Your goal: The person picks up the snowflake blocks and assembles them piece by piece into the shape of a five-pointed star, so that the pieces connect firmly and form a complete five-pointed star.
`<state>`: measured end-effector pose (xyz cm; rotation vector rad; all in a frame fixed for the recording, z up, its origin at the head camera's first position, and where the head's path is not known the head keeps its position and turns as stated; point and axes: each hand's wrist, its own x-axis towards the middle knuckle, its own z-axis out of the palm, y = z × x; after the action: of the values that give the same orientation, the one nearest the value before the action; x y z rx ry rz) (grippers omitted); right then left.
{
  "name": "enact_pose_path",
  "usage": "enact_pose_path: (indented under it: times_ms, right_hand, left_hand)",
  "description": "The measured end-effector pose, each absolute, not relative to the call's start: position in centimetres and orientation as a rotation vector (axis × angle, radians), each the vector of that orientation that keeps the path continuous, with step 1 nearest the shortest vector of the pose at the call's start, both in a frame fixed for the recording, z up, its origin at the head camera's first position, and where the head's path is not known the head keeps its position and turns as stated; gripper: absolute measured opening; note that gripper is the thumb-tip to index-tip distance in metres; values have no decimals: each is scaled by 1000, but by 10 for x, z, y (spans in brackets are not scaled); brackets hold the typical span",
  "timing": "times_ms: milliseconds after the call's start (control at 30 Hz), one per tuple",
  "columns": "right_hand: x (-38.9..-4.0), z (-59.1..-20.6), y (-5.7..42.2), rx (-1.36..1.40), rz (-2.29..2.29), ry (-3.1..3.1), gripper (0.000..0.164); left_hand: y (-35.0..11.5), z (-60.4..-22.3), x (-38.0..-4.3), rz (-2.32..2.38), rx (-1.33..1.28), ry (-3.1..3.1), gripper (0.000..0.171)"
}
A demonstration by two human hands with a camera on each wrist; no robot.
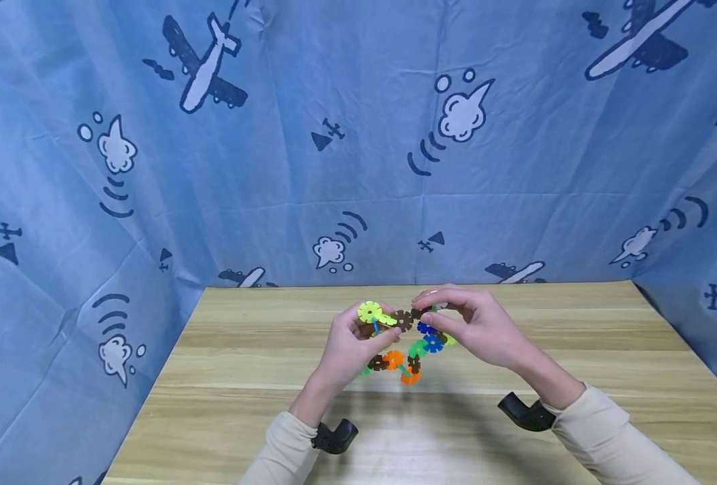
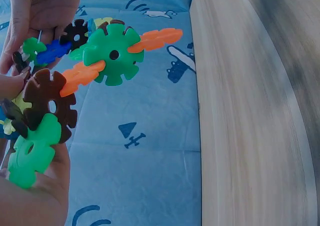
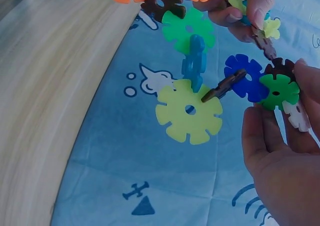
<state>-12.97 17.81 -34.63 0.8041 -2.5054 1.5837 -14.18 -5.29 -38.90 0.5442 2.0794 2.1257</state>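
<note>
Interlocking notched plastic discs form a looped, multicoloured chain held up over the table. My left hand (image 1: pixel 346 347) pinches its left part near a yellow disc (image 1: pixel 370 312) and a brown disc (image 1: pixel 402 320). With thumb and fingertips, my right hand (image 1: pixel 482 327) grips the right part at a dark brown disc (image 3: pixel 281 67), which is joined to a green disc (image 3: pixel 272 97), a white disc (image 3: pixel 298 117) and a blue disc (image 3: pixel 251 81). Below the hands hang orange discs (image 1: pixel 393 359) and a large pale yellow disc (image 3: pixel 175 113). Fingers hide some of the joints.
A light wood-grain table (image 1: pixel 213 404) lies beneath. Blue cloth (image 1: pixel 370 168) printed with planes and clouds stands behind it and at both sides. Each wrist carries a black mount, one at the left sleeve (image 1: pixel 279 444) and one at the right sleeve (image 1: pixel 613 431).
</note>
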Motion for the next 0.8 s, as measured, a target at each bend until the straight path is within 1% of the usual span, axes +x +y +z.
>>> enact_pose_path:
  times_ms: [400,800]
  right_hand:
    - [-132,-346,179,777,1571,-2538,20]
    - [-132,-344,178,699,1620,-2565,16]
  left_hand:
    - [-49,-388,-141,2137,530,2090,29]
    - [-49,-384,-142,2102,455,2063,29]
